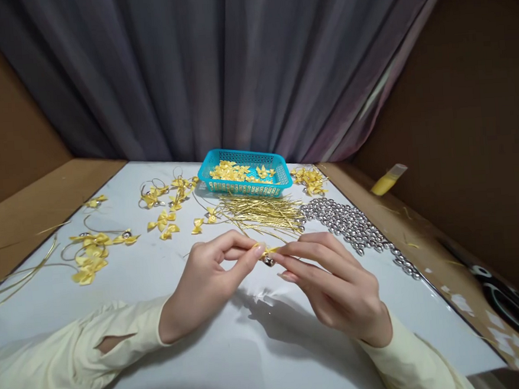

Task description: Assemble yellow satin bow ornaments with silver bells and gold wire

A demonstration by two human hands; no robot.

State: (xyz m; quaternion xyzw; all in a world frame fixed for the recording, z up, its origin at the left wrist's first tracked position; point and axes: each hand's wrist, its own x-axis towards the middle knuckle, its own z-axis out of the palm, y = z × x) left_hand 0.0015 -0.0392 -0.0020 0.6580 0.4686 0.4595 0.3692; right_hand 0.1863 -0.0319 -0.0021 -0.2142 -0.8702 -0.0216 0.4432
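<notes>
Above the middle of the white table, my left hand point(215, 268) pinches one side of a small yellow ribbon bow point(259, 246) between thumb and forefinger. From the other side, my right hand point(336, 278) grips the same bow with its fingertips. A shiny silver bell point(268, 260) hangs at the bow's underside, between the two hands. Just beyond my fingers lies a heap of gold wire ties point(261, 212). Loose silver bells point(350, 221) are spread out to the right of it. My fingertips partly cover the bow.
A blue plastic basket point(246, 186) with yellow bows stands at the back. Bows with bells and cords point(90, 259) lie on the left, and more bows point(309, 180) at the back right. Black-handled scissors point(516, 307) and paper scraps rest on the brown surface at right.
</notes>
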